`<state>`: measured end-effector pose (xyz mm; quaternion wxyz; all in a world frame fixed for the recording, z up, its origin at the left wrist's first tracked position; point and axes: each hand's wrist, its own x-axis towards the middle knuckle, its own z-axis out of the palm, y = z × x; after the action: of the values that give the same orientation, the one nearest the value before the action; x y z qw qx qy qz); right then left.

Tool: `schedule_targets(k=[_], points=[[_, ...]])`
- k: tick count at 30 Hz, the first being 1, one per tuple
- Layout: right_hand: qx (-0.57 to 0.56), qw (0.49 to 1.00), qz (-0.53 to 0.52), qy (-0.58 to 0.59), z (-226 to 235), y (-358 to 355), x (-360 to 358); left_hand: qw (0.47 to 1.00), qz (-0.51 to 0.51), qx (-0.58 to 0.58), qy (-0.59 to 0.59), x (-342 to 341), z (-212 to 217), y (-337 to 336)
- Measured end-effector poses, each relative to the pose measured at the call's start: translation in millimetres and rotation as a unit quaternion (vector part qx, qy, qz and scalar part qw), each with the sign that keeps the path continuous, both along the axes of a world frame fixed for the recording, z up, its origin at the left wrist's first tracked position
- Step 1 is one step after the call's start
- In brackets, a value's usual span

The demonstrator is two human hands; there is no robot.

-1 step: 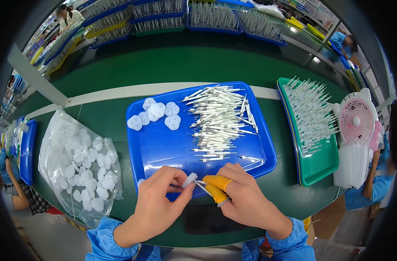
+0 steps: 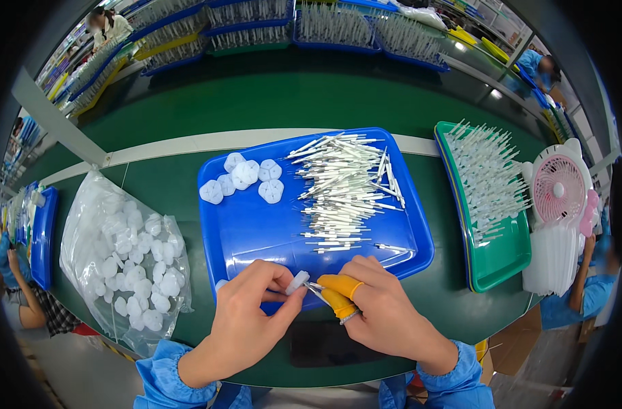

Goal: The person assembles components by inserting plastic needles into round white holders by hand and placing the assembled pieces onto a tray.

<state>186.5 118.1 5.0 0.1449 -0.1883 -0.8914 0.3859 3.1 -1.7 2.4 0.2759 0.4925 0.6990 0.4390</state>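
Note:
Over the near edge of the blue tray (image 2: 256,232), my left hand (image 2: 246,307) is closed and pinches a small white plastic disc (image 2: 297,282) between thumb and fingertips. My right hand (image 2: 376,307), with yellow finger covers (image 2: 339,286) on thumb and forefinger, grips what look like silver tweezers (image 2: 314,287). Their tips meet the disc's right side; most of their length is hidden by the fingers. Several lobed white discs (image 2: 243,175) lie in the tray's far left part. A heap of thin white sticks with metal ends (image 2: 342,191) fills its right side.
On the left lies a clear plastic bag (image 2: 137,266) of white discs. At right, a green tray (image 2: 502,259) holds upright assembled sticks, beside a pink-and-white fan (image 2: 558,187). A dark flat object (image 2: 331,344) lies below my hands. Loaded trays (image 2: 335,27) line the far side; other people sit nearby.

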Motion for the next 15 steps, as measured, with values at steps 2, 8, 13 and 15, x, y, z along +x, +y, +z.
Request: schedule_targets(k=[2, 8, 13, 15], points=[[0.005, 1.0, -0.005, 0.01, 0, -3, -2, 1.0, 0.002, 0.01, 0.01, 1, 1, 1], [0.006, 1.0, -0.018, 0.02, -1, -7, -3, 1.0, -0.003, -0.013, 0.004, 1, 3, 0], [0.01, 1.0, -0.014, 0.014, -4, -12, -5, 1.0, -0.015, 0.004, 0.012, 3, 1, 0], [-0.013, 0.999, -0.024, 0.046, -4, -14, -6, 1.0, -0.014, 0.017, 0.021, 4, 0, 1]])
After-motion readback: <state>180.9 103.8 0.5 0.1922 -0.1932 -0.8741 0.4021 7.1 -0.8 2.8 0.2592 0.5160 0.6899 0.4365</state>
